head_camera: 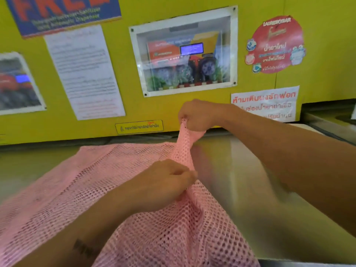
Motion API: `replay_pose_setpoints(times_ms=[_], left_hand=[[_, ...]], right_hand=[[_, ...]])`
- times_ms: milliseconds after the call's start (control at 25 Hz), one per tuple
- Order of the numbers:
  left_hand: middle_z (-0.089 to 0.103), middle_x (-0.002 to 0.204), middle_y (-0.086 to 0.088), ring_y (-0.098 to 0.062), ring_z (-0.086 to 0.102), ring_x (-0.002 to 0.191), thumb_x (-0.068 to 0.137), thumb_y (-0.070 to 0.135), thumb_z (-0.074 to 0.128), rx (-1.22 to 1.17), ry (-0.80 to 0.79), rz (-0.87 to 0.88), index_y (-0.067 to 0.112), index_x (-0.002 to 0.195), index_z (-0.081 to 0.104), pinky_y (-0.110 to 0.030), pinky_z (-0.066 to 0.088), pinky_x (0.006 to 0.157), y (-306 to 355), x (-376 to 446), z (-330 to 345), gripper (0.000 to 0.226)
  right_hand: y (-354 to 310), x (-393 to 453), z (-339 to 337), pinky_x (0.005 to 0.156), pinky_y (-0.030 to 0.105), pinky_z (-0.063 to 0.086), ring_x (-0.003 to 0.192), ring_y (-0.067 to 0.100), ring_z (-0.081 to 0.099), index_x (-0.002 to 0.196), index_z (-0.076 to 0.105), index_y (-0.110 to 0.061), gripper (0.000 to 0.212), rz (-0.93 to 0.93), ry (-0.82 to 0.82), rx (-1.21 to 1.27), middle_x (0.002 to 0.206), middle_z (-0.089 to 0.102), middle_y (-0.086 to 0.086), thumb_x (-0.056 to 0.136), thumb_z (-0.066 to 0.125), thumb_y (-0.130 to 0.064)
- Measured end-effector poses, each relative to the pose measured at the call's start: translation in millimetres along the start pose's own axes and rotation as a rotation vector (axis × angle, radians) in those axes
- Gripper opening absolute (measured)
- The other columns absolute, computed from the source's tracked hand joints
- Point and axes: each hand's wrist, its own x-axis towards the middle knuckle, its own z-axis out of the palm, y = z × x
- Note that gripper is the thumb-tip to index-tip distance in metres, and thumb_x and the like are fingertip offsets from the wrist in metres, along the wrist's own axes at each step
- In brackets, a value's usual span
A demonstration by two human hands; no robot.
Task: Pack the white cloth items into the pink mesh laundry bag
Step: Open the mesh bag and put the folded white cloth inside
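The pink mesh laundry bag [107,176] lies spread over a steel counter, filling the lower left of the view. My right hand [196,115] grips a bunched corner of the mesh and holds it lifted above the counter. Lower down, my left hand [165,182] pinches the same edge of the bag near its middle. The mesh stretches in a taut ridge between the two hands. No white cloth items are in view.
The steel counter [240,170] runs bare to the right of the bag. Behind it stands a yellow machine panel [173,114] with posters, a framed display window [185,53] and warning stickers. A second steel surface [331,120] sits at the far right.
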Motion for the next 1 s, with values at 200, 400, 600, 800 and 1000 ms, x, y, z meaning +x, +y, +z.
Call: replay_pose_setpoints(times_ms=[200, 400, 600, 800, 1000], left_hand=[[0.075, 0.072, -0.001, -0.013, 0.073, 0.072, 0.09, 0.063, 0.047, -0.129, -0.018, -0.123, 0.016, 0.077, 0.074, -0.038, 0.055, 0.079, 6, -32, -4, 0.056], [0.07, 0.061, 0.005, -0.006, 0.064, 0.059, 0.074, 0.051, 0.063, -0.253, 0.146, -0.263, 0.018, 0.06, 0.073, -0.028, 0.052, 0.066, -24, -76, -47, 0.038], [0.059, 0.056, -0.002, -0.01, 0.053, 0.053, 0.075, 0.026, 0.081, -0.325, 0.44, -0.394, 0.005, 0.06, 0.063, -0.02, 0.047, 0.052, -80, -106, -74, 0.031], [0.068, 0.079, 0.014, -0.004, 0.062, 0.069, 0.08, 0.062, 0.063, -0.217, 0.379, -0.321, 0.031, 0.081, 0.064, -0.029, 0.048, 0.068, -78, -100, -66, 0.031], [0.047, 0.107, 0.012, -0.011, 0.055, 0.091, 0.077, 0.072, 0.055, 0.122, 0.313, -0.216, 0.049, 0.116, 0.038, -0.036, 0.046, 0.081, -49, -72, -31, 0.048]], right_hand=[[-6, 28, 16, 0.064, 0.034, 0.042, 0.087, 0.033, 0.063, 0.089, 0.069, -0.008, 0.023, -0.004, -0.09, -0.051, 0.093, 0.068, 0.013, 0.08, 0.049, -0.012], [-24, 43, 26, 0.059, 0.033, 0.031, 0.072, 0.024, 0.052, 0.072, 0.059, -0.013, 0.015, -0.073, -0.011, -0.056, 0.073, 0.059, 0.004, 0.081, 0.049, -0.008], [-73, 71, 23, 0.082, 0.044, 0.037, 0.082, 0.023, 0.053, 0.073, 0.056, -0.022, 0.014, -0.159, 0.154, -0.094, 0.083, 0.062, 0.001, 0.083, 0.051, -0.013], [-125, 95, 21, 0.076, 0.039, 0.037, 0.082, 0.026, 0.054, 0.074, 0.055, -0.015, 0.015, -0.146, -0.023, -0.201, 0.076, 0.053, 0.001, 0.086, 0.049, -0.021], [-113, 92, 16, 0.065, 0.035, 0.033, 0.076, 0.026, 0.047, 0.064, 0.04, -0.019, 0.025, 0.001, -0.108, -0.243, 0.07, 0.043, -0.001, 0.088, 0.049, -0.021]])
